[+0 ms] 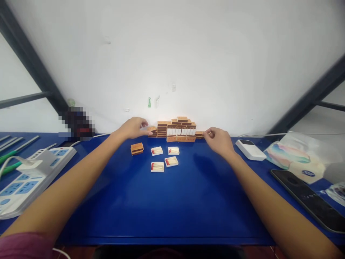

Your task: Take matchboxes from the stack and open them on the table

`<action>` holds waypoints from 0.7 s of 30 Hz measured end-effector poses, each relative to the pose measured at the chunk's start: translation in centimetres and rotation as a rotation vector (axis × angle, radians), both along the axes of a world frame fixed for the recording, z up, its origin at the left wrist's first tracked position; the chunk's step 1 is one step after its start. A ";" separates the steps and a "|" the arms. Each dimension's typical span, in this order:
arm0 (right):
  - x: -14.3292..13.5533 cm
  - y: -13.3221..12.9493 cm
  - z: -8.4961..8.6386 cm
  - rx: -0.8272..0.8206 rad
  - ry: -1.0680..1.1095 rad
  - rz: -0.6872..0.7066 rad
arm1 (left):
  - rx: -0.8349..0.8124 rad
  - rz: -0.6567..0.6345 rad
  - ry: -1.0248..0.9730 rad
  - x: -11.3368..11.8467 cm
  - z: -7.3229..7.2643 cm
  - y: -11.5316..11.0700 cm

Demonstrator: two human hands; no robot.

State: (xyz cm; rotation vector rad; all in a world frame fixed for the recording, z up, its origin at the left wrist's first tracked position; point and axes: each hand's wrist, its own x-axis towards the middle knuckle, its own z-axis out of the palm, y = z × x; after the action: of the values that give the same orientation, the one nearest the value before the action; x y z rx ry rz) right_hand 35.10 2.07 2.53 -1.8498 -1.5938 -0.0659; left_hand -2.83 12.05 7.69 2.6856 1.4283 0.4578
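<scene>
Against the wall stands a stepped structure of orange-brown matchboxes [162, 129], with a row of white matchbox trays [174, 131] upright in its middle. My left hand [134, 127] is at its left end, thumb and fingers apart, the thumb beside or touching a low matchbox stack [152, 131]; I cannot tell whether it touches. At the right end my right hand [219, 140] pinches the outer edge of a matchbox [199, 134] lying flat. In front lie several open trays of red-tipped matches [157, 167], and a small matchbox pile [137, 148] to their left.
A white power strip [40, 172] with a plugged charger is on the left. On the right are a white device [250, 149], a tissue pack [293, 154] and a black phone [309, 198]. A white cable [269, 135] runs along the wall behind the blue table [172, 208].
</scene>
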 end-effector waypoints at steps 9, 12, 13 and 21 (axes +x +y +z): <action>0.8 -0.2 0.2 0.026 -0.009 0.006 | -0.052 -0.029 0.239 4.1 0.0 4.3; 0.8 -0.3 0.5 0.026 -0.010 0.005 | -0.062 -0.007 0.304 4.4 0.2 4.2; 0.7 -0.4 0.6 0.027 -0.009 0.008 | -0.066 -0.004 0.319 4.5 0.2 4.1; 0.6 -0.5 0.5 0.044 -0.021 0.010 | 0.019 0.082 0.249 4.2 2.8 1.3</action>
State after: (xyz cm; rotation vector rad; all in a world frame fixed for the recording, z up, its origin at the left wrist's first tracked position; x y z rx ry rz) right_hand 35.72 1.54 3.05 -1.8127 -1.6036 -0.1156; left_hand 1.42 13.31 10.49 2.7879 1.6060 0.1453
